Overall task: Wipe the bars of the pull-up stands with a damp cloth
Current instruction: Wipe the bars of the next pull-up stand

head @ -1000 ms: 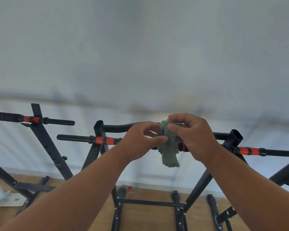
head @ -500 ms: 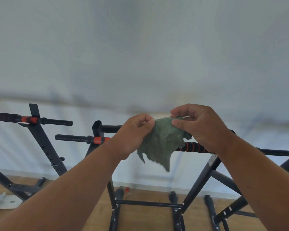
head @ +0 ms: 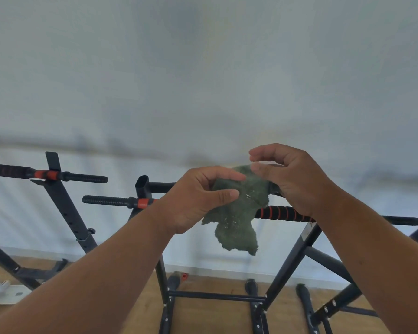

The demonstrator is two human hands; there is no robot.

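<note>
Scanning left to right: 1 far stand [head: 58, 196] with an orange-banded bar, apart from both hands. Left hand [head: 198, 198] pinches the green cloth [head: 237, 213], held up in front of the middle stand's bar [head: 282, 213]. Right hand [head: 292, 179] holds the cloth's upper edge under its thumb, fingers curled. Cloth is judged spread, not yet applied; wiping of the visible bars appears outstanding.

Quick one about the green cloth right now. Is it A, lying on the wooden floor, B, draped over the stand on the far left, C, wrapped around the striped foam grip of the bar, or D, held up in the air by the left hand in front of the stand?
D: the left hand pinches the green cloth, which hangs loose in front of the striped foam grip.
</note>
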